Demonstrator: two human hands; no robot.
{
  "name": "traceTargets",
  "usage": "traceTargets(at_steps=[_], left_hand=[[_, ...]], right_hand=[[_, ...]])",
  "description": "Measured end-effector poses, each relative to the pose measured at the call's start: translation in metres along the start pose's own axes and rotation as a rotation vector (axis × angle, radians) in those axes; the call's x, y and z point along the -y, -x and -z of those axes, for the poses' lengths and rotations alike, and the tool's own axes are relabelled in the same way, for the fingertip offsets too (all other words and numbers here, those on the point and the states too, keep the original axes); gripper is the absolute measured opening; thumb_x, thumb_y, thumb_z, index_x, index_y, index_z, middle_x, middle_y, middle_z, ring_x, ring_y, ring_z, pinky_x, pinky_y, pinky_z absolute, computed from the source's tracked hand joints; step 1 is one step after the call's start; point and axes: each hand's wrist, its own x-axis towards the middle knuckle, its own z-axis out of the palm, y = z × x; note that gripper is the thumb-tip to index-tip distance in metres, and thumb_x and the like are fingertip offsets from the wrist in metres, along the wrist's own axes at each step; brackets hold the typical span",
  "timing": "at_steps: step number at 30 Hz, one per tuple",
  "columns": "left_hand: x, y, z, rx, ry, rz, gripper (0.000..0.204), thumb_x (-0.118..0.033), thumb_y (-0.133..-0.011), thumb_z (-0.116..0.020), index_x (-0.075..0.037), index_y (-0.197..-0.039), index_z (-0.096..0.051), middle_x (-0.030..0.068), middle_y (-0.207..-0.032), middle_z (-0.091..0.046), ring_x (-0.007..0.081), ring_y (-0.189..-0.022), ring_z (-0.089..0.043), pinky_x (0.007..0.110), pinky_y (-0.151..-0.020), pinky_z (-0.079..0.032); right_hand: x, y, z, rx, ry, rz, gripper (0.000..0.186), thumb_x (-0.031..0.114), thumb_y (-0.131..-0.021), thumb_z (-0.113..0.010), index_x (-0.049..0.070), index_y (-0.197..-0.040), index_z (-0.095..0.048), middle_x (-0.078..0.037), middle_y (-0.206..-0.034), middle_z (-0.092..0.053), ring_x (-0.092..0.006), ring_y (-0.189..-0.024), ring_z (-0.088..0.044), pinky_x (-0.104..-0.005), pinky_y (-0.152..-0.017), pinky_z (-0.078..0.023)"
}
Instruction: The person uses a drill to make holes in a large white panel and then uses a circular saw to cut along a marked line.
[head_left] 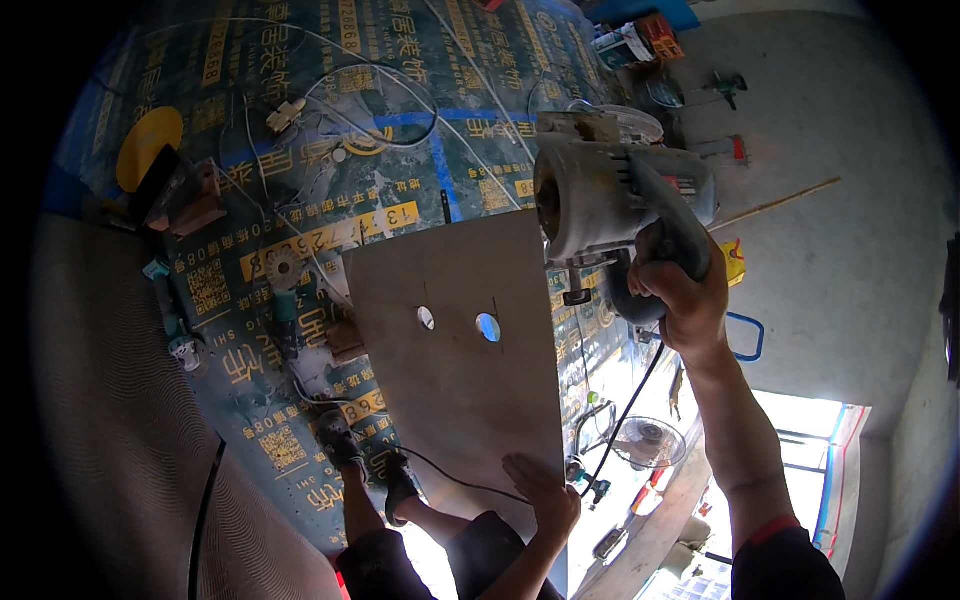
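Observation:
My right hand (685, 295) is closed round the curved handle of a grey corded power saw (590, 200), held at the upper right corner of a pale tile panel (450, 380). The panel has two round holes and short dark marks beside them. My left hand (540, 495) lies on the panel's lower right edge with fingers stretched over its face; its thumb is not clearly visible. A black cord hangs from near my right hand. The underside of the saw is partly hidden.
Printed protective sheeting (280, 180) bears cables, two angle grinders (285, 305) at the left, wood blocks and a yellow disc (150, 150). My feet (340, 440) show below. At the right are a fan (648, 443), scattered tools, a stick and a bright window opening. Textured wall surfaces flank both sides.

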Motion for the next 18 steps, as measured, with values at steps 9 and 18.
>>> traceTargets(at_steps=[9, 18], left_hand=[[0.0005, 0.0, -0.0014, 0.026, 0.001, 0.003, 0.093, 0.002, -0.074, -0.053, 0.028, -0.139, 0.008, 0.0498, -0.145, 0.011, 0.0629, -0.14, 0.006, 0.057, -0.119, -0.006], [0.0033, 0.0016, -0.0048, -0.004, -0.033, -0.026, 0.094, -0.002, -0.075, -0.055, 0.028, -0.14, 0.006, 0.0491, -0.147, 0.008, 0.0623, -0.141, 0.004, 0.061, -0.116, -0.011]], right_hand=[[-0.0009, -0.0004, 0.0032, 0.046, 0.019, 0.057, 0.016, 0.003, -0.07, -0.056, 0.0, -0.085, -0.059, -0.003, -0.068, -0.058, -0.0095, -0.057, -0.052, -0.0252, -0.055, -0.043], [0.0013, 0.0012, 0.0016, 0.038, 0.042, 0.059, 0.014, 0.002, -0.069, -0.055, 0.0, -0.082, -0.058, -0.004, -0.067, -0.058, -0.0101, -0.056, -0.052, -0.0253, -0.055, -0.043]])
